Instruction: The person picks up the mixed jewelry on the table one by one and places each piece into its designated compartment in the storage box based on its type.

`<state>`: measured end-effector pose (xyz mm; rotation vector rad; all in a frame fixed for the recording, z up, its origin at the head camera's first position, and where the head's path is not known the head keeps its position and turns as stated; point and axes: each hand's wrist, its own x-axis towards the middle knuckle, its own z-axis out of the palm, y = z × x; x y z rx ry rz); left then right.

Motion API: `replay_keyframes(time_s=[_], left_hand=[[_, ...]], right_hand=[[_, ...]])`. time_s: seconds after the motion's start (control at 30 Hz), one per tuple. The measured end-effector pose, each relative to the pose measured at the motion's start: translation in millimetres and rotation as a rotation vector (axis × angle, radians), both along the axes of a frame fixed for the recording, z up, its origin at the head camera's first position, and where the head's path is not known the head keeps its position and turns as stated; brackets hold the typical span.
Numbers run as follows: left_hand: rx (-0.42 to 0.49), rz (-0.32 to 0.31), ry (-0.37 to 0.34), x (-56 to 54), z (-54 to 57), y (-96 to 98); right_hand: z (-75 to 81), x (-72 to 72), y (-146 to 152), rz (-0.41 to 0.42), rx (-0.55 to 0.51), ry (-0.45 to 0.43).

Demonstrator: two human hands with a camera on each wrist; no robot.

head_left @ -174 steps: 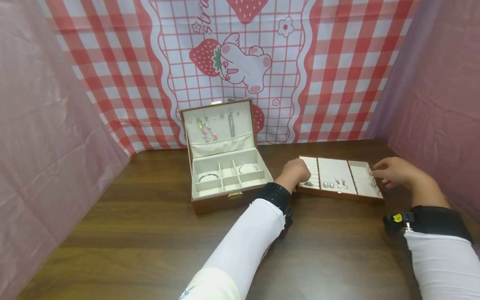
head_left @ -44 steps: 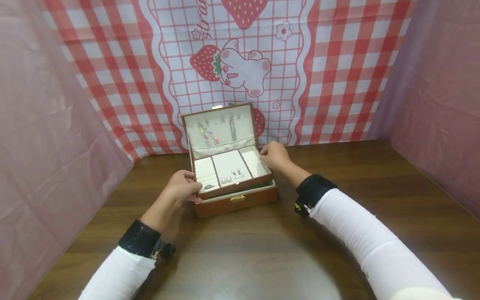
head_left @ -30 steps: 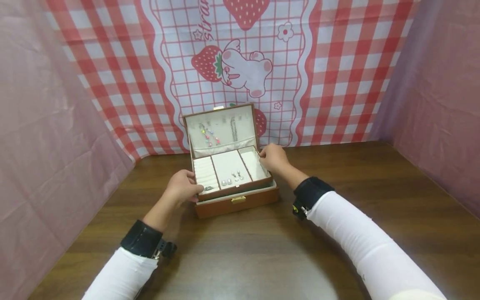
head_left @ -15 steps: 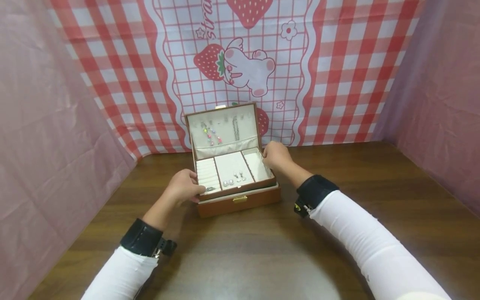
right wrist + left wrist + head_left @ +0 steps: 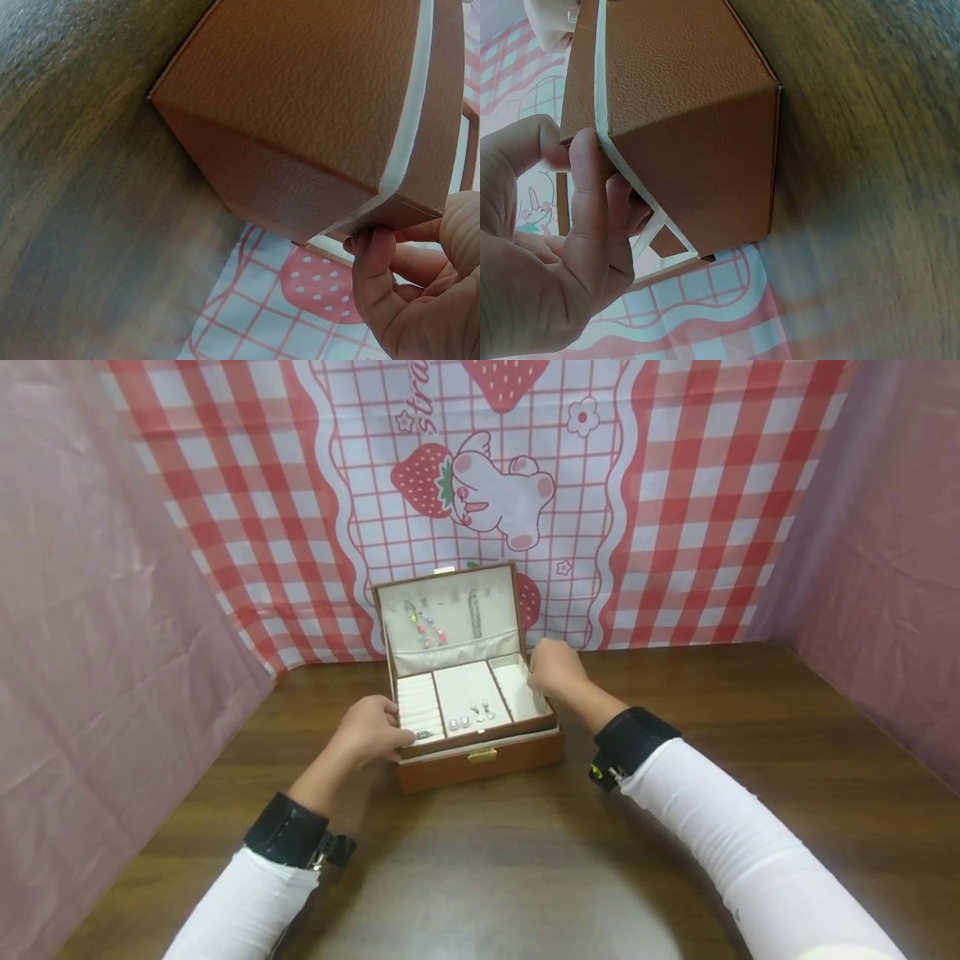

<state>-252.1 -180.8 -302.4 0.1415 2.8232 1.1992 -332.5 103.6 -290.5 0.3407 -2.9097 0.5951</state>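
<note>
A brown jewelry box [image 5: 442, 773] stands on the table with its lid [image 5: 450, 620] raised. Over its opening lies a brown-edged jewelry tray [image 5: 459, 689] with cream lining, its brown side [image 5: 580, 94] just above the box's pale rim in the left wrist view. My left hand [image 5: 366, 731] pinches the tray's left end, thumb over the edge. At the opposite end, my right hand [image 5: 558, 670] grips the tray's right wall; the fingertips show below its edge in the right wrist view. Several earrings [image 5: 480, 712] and a ring [image 5: 423, 735] lie in the tray, which hides the box's inside.
A colourful bead necklace [image 5: 422, 631] and a silver chain [image 5: 475, 614] hang inside the lid. Behind the box rises a red-checked strawberry cloth [image 5: 697, 510]. Pink curtains [image 5: 135, 568] flank the brown wooden table [image 5: 480, 860].
The tray was on the table right of the box, between both hands; it has moved left onto the box. Over the last second it has sunk slightly, narrowing the gap at the front.
</note>
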Motion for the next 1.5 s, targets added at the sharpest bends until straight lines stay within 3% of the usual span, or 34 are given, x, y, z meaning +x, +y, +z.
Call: replay_keyframes(time_s=[0.13,0.4,0.67,0.8,0.97,1.2,1.5], left_hand=[[-0.020,-0.010,0.003,-0.1,0.8,-1.1],[0.088,0.017,0.010,-0.6,3.9,-1.2],[0.019,0.011,0.056,0.5,6.3,0.5],[-0.065,0.001,0.098,0.6,6.3,0.8],[-0.170,0.006,0.123,1.5,2.3,0.0],[-0.177,0.028,0.129,2.7,0.4,1.5],[-0.239,0.002,0.176,2.9,0.6,-0.4]], right_hand=[[1.0,0.7,2.2,0.031,0.000,0.003],[0.5,-0.5,7.0,0.076,-0.010,-0.029],[-2.9,-1.1,5.7,0.105,-0.022,0.013],[-5.2,-0.1,4.0,0.098,0.000,0.055],[-10.5,1.9,1.9,0.084,0.024,0.045],[-11.6,3.8,1.7,0.053,0.033,0.068],[-16.9,2.8,6.5,0.072,0.025,0.093]])
